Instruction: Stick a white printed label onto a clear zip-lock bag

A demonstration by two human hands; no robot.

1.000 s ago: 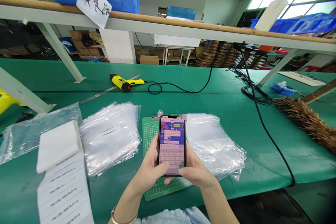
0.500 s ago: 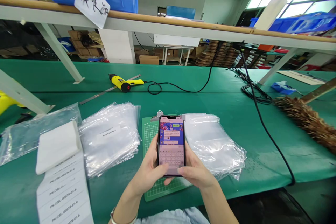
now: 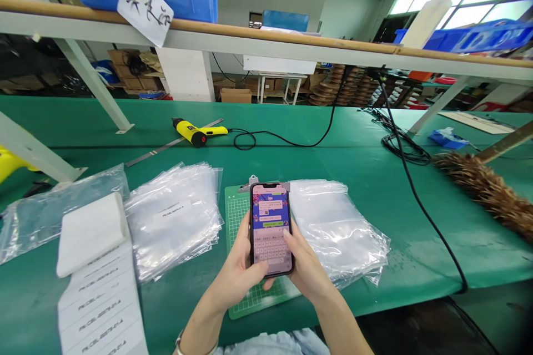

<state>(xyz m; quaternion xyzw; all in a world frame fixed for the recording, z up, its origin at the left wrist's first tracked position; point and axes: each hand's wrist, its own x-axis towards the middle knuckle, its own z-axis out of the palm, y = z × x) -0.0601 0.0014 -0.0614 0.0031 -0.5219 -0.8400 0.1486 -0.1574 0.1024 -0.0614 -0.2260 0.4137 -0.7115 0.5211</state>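
Note:
Between my two hands a smartphone [image 3: 271, 216] is held upright over a green cutting mat [image 3: 238, 222] with a metal clip at its top. My left hand [image 3: 235, 274] wraps the phone's left side, its thumb on the lower keyboard. The right side is gripped by my right hand [image 3: 308, 266], with the thumb at the upper right of the keyboard. A chat with a blue background shows on the screen. Left of the mat lies a stack of clear plastic bags [image 3: 175, 222], the top one bearing a printed label. More clear bags [image 3: 337, 227] lie to the right.
A strip of printed labels [image 3: 102, 310] lies at left, under a folded white stack [image 3: 94, 233]. Behind are a yellow heat gun [image 3: 194, 132] and a steel ruler [image 3: 154, 151]. A black cable [image 3: 420, 199] crosses the right side near a feather duster [image 3: 487, 194]. A shelf [image 3: 283, 44] spans above.
My right thumb has moved up from the keyboard's bottom to its upper right edge. A new green message shows at the bottom of the chat, which has scrolled up.

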